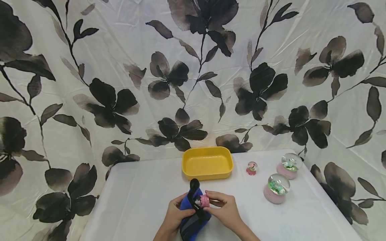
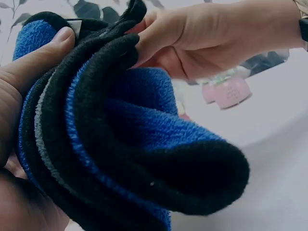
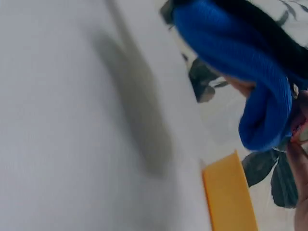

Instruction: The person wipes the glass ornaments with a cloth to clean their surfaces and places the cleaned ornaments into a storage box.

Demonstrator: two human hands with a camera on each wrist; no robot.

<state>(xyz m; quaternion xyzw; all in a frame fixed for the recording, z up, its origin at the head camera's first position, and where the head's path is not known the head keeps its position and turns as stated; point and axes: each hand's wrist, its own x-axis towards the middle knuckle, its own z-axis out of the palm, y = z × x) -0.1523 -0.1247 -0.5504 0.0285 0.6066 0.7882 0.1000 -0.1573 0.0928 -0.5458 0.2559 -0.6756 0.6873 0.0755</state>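
Observation:
In the head view my left hand [image 1: 174,214] grips a blue cloth with black edging [image 1: 189,223], folded over and bunched. My right hand [image 1: 225,208] pinches a small snow globe [image 1: 205,201] by its pink base, its globe end turned into the cloth. Both hands are held above the white table, near its front. From the left wrist, the thick folds of cloth [image 2: 144,120] hide the small globe almost wholly. The right wrist view catches the cloth [image 3: 226,38] and, at the right edge, part of the right hand [image 3: 301,175] at the pink base.
A yellow tray [image 1: 208,164] stands at the back of the white table [image 1: 135,197]. Right of it are a tiny snow globe [image 1: 251,168] and two larger ones with pink bases, one nearer [image 1: 276,189] and one farther [image 1: 288,165]. A floral sheet [image 1: 217,100] hangs behind.

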